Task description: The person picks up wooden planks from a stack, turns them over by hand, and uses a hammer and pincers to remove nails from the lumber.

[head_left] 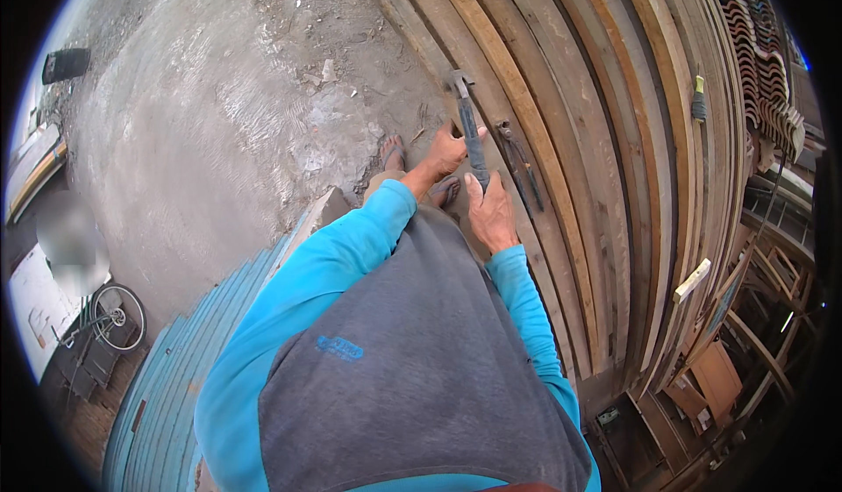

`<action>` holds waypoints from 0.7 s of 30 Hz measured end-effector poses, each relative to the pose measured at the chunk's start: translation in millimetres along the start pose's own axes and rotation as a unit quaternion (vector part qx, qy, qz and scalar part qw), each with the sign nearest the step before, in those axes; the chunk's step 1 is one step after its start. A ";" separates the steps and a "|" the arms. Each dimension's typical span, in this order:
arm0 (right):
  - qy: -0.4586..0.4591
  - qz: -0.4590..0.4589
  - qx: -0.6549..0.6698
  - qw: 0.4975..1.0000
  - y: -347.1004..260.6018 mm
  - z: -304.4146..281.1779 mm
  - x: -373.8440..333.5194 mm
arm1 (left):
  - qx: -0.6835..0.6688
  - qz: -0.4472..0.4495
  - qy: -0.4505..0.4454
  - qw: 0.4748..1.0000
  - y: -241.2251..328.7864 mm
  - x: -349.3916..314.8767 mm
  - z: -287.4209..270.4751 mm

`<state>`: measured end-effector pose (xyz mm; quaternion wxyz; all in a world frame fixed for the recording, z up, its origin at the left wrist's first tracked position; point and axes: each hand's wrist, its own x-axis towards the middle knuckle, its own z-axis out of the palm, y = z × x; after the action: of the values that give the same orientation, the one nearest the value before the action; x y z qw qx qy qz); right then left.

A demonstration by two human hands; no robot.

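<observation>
Both of my hands are at a hammer (474, 146) with a metal head and a dark wrapped handle, its head pointing away from me. My left hand (447, 150) is closed at the middle of the handle, with a fingertip showing past its right side. Nearer to me, my right hand (493, 213) grips the handle's lower end, thumb on the left. A pair of dark pincers (524, 166) lies on the planks just right of the hammer. The hammer hides part of my left fingers.
Long wooden planks (561, 80) lie side by side to the right. On them rest a green-handled tool (699, 102) and a small pale wood piece (692, 281). Wavy roof tiles (761, 62) are stacked far right. Blue corrugated sheets (175, 387) and a bicycle (117, 317) stand left.
</observation>
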<state>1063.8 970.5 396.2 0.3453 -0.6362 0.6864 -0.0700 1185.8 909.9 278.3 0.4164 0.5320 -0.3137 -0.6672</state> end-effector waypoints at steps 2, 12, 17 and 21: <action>0.000 0.028 0.052 0.998 -25.8 -16.6 5.0 | 0.040 -0.022 -0.040 0.998 -6.9 10.8 -9.7; 0.050 0.026 0.122 0.991 9.7 -0.7 -19.1 | -0.136 -0.071 -0.073 0.985 -21.6 13.4 -3.0; 0.107 -0.051 0.210 0.970 33.2 -20.3 -86.2 | -0.098 -0.045 -0.090 0.990 -17.9 10.2 1.1; 0.193 -0.077 0.278 0.938 80.0 -12.1 -153.4 | -0.074 -0.036 -0.059 0.995 -15.4 9.6 4.0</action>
<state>983.6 1122.2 421.5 0.3630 -0.5404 0.6416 -0.4056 1177.7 908.3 261.7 0.4109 0.4701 -0.2677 -0.7338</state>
